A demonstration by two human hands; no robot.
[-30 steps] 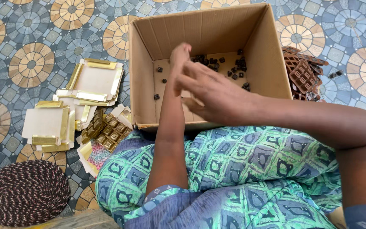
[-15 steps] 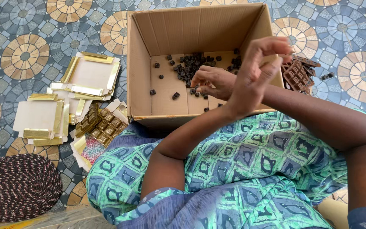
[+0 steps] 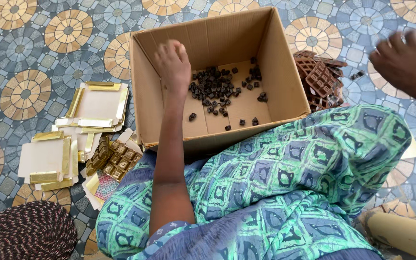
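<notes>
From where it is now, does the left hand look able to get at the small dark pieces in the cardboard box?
Probably yes. The left hand is already inside the open cardboard box, beside the small dark pieces on its floor. No flap or other thing lies between them. The right hand is away outside the box.

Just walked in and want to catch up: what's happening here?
A person sits on a patterned floor with an open cardboard box holding small dark pieces. The left hand is inside the box; the right hand is out to the side, above brown trays. Gold-edged cards lie to the left.
</notes>
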